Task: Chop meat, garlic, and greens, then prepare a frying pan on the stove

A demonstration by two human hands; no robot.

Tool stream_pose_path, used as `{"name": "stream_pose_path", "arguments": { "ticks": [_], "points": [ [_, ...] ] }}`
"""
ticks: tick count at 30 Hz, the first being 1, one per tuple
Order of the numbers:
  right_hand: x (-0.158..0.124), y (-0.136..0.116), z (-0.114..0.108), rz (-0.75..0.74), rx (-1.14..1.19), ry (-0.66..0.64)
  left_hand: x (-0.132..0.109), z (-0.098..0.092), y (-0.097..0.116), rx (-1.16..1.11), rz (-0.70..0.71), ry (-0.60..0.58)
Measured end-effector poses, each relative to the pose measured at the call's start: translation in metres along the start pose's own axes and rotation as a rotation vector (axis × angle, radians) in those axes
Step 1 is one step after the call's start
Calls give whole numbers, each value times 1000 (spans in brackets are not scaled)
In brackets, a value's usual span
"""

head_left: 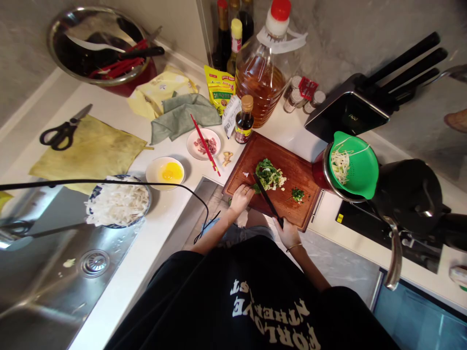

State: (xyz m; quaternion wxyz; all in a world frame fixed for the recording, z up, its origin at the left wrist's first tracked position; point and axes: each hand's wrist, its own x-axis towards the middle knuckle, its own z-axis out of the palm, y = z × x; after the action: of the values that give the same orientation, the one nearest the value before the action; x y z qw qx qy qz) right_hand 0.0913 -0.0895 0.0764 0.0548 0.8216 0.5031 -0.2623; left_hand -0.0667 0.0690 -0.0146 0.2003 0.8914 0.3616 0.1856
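Note:
My right hand (288, 233) is wrapped round the black handle of a kitchen knife (265, 195), whose dark blade points away over the wooden cutting board (239, 167). The fingers of my left hand (242, 198) are bent together at the board's near left edge, pressing on a bit of leafy greens beside the blade. Just past the knife tip lies a heap of chopped greens (269, 174) with pale stem pieces. A smaller pile of finely chopped green herb (297, 195) sits to the right on the board.
Left of the board stand a plate of meat (204, 145) with red chopsticks, ginger (227, 158), a bowl of egg (171, 171) and a bowl of white noodles (120, 201). Right are a green colander (359, 165), a black pot (410, 194) and a knife block (346, 107). A black cable (164, 183) crosses the view.

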Motion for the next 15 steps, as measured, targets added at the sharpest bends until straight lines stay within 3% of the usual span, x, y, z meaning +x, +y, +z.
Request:
{"name": "stream_pose_path", "arguments": {
  "ticks": [6,12,15],
  "points": [
    [-1,-4,9,38,-7,-27,-5,1,-4,-44,53,-32],
    [21,-21,31,76,68,5,-11,-4,-8,-97,118,-107],
    [30,-24,29,82,170,52,-6,-8,-5,-75,34,-61]
  ]
}}
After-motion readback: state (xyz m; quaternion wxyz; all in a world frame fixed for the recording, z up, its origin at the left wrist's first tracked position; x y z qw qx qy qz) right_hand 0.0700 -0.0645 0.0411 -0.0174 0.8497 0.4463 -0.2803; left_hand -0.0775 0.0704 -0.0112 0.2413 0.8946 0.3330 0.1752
